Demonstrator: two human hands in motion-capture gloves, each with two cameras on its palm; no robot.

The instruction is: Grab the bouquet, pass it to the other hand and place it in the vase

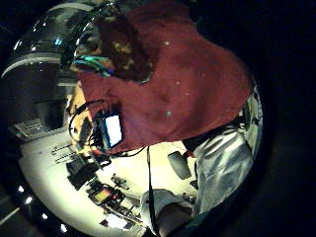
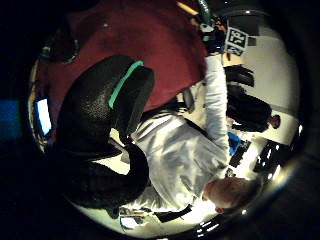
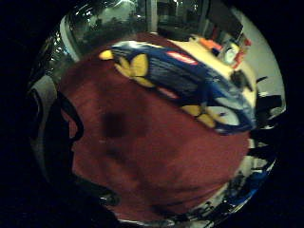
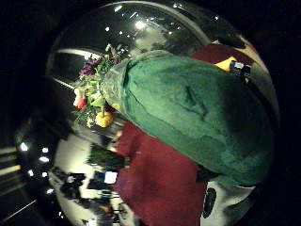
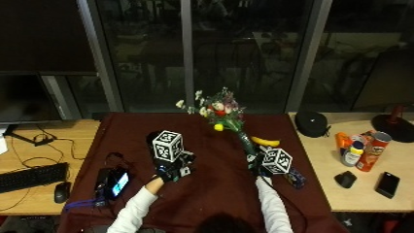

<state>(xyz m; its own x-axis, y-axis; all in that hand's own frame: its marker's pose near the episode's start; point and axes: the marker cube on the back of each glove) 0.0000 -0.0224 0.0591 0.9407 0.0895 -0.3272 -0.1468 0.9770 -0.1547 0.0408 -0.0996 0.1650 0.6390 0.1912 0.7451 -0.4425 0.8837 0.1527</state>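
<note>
The bouquet (image 5: pixel 220 110) stands tilted over the far middle of the dark red cloth (image 5: pixel 213 194), flowers pointing away from me. My right hand (image 5: pixel 261 165) grips the lower end of its green wrapped stem (image 5: pixel 246 143). That green wrap (image 4: pixel 197 113) fills the right thumb side palm view, with the flowers (image 4: pixel 94 101) beyond it. My left hand (image 5: pixel 169 167) hovers over the cloth left of the bouquet, holding nothing, its fingers (image 2: pixel 100 115) loosely curled. A dark mottled vase (image 1: pixel 123 47) stands just beyond the left hand, mostly hidden in the outside view (image 5: pixel 154 138).
A banana (image 5: pixel 265 141) and a blue packet (image 5: pixel 294 177) lie on the cloth beside my right hand. A lit device (image 5: pixel 116 183) sits at the cloth's left edge. Keyboard (image 5: pixel 31 177) and mouse (image 5: pixel 60 191) lie left; cans (image 5: pixel 366 150) and a phone (image 5: pixel 388 184) lie right.
</note>
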